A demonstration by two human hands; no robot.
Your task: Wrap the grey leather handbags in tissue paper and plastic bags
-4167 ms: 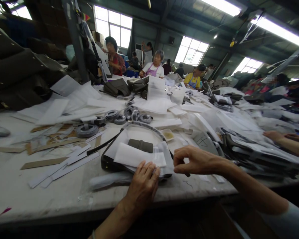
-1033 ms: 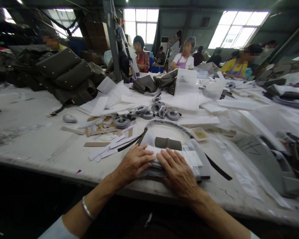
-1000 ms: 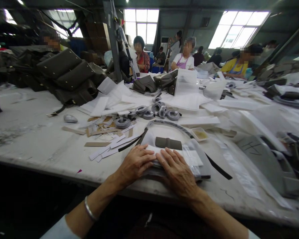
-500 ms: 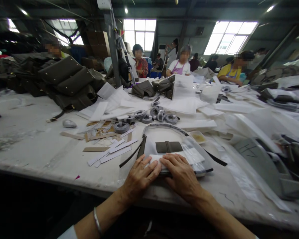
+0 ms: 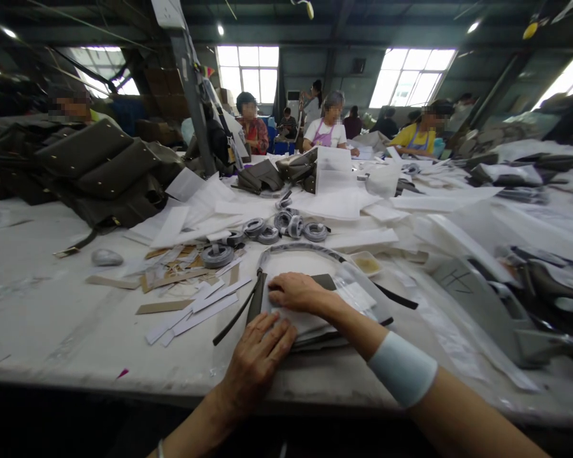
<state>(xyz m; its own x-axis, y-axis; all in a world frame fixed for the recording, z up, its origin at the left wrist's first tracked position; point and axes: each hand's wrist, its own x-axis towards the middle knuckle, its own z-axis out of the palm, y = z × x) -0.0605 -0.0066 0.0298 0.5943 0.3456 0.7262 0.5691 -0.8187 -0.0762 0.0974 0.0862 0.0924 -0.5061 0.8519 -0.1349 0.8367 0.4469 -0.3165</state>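
A dark olive handbag (image 5: 256,299) lies flat at the table's front edge, covered by a whitish translucent sheet (image 5: 310,322). Its arched handle (image 5: 298,247) is wrapped in clear film, and dark strap ends stick out at both sides. My left hand (image 5: 260,346) rests on the near left edge of the bag, fingers stretched out. My right hand (image 5: 296,292) reaches across the bag and lies on its upper left part, its fingers extended and slightly bent. It partly covers the dark tab (image 5: 325,281) on the bag. Neither hand visibly grips anything.
Left of the bag lie white paper strips (image 5: 205,312) and brown card strips (image 5: 165,306). Behind it are several wrapped strap coils (image 5: 315,231) and a small dish (image 5: 365,263). A grey tape dispenser (image 5: 482,305) stands right. Dark bags (image 5: 100,159) pile up left; co-workers sit beyond.
My right hand has moved left and away from me, from the bag's near edge to its upper left part. My left hand stays on the near edge. The view has turned slightly right.
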